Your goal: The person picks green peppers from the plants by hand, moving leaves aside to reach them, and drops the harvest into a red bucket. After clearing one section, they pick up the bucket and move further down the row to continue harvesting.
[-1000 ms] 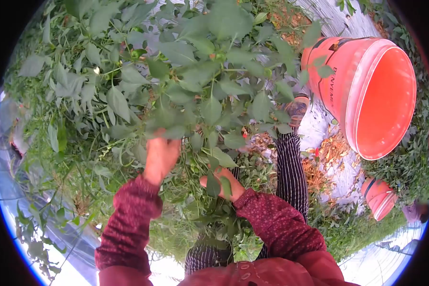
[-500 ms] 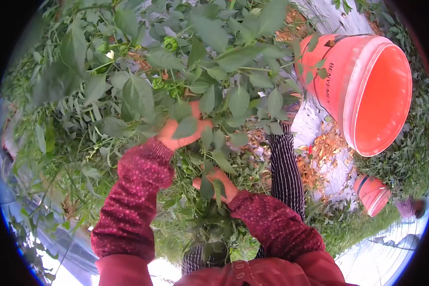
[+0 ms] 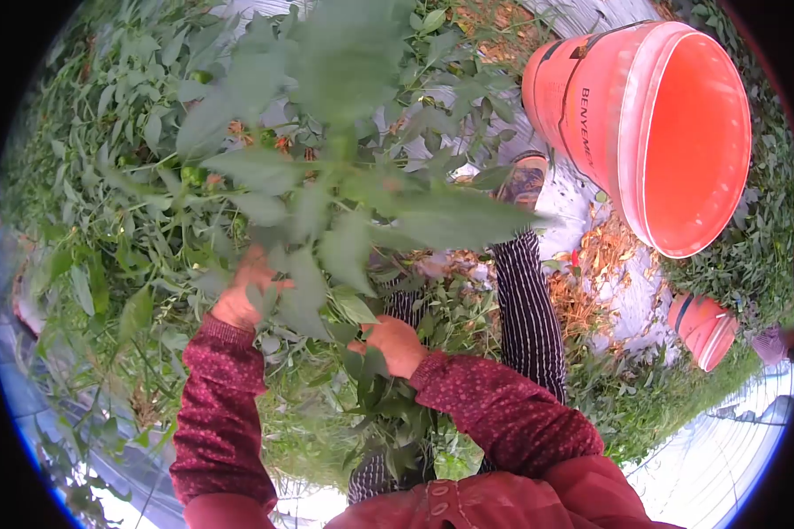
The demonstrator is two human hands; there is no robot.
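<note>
Leafy pepper plants (image 3: 159, 207) surround both hands, with a green pepper (image 3: 192, 176) among the leaves at upper left. My left hand (image 3: 245, 295) reaches into the foliage. Its thumb stands apart from the fingers, whose tips are partly hidden by leaves, and nothing shows in it. Lower and to the right, my right hand (image 3: 397, 346) is closed with curled fingers. A leafy stem (image 3: 372, 366) appears to be in its grip, with leaves covering part of the fingers. A large blurred leafy branch (image 3: 326, 189) hangs close to the camera, above both hands.
A red bucket (image 3: 582, 110) lies tipped on its side at upper right, its mouth facing right. A smaller-looking red bucket (image 3: 699, 322) lies farther off. My shoe (image 3: 522, 181) rests near pale ground sheeting (image 3: 573, 207) strewn with dry brown litter (image 3: 591, 264).
My left hand has moved left and slightly down, deeper among the leaves. My right hand has shifted slightly left, its fingers more curled. The near branch now covers more of the view.
</note>
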